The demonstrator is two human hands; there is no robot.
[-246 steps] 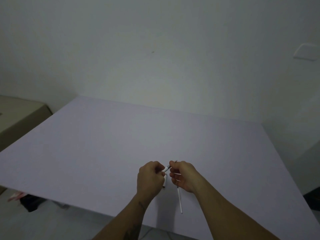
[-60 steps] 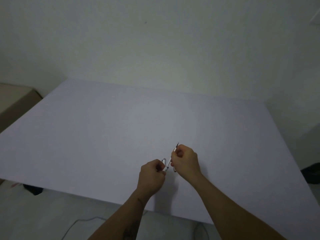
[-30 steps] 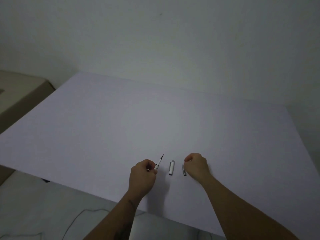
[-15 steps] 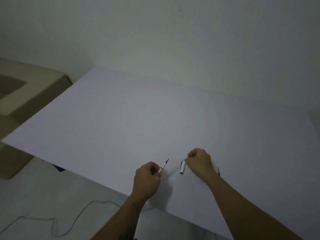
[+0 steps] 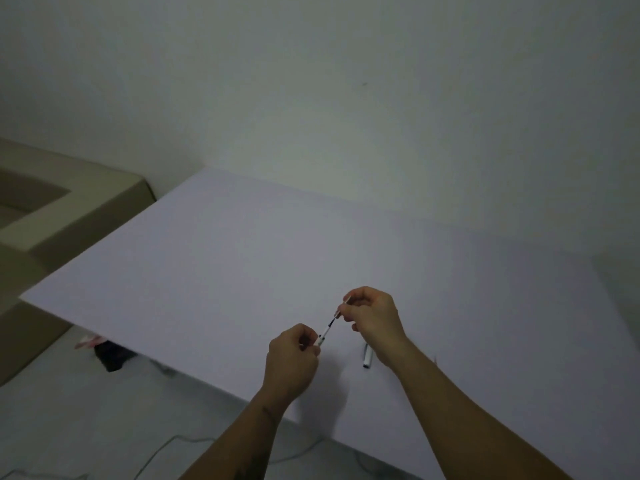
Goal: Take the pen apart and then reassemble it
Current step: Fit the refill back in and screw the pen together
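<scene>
Risk: thin refill (image 5: 329, 328) could bend or slip if we push off-axis w/ both hands. Left hand (image 5: 292, 355) fingers pinch its white lower end, right hand (image 5: 372, 315) fingers pinch upper end, above bench (image 5: 242, 254). White barrel piece (image 5: 366, 360) lies beside right wrist.

Right hand (image 5: 375, 317): had left the white barrel piece (image 5: 367, 360) lying on the tabletop (image 5: 242, 258); rose and moved in toward the left hand (image 5: 294, 355), fingers now pinched on the far end of the thin refill (image 5: 329, 327). Left hand: kept its hold on the near end, drawn closer. Refill: now spanned both hands, tilted up to the right.
</scene>
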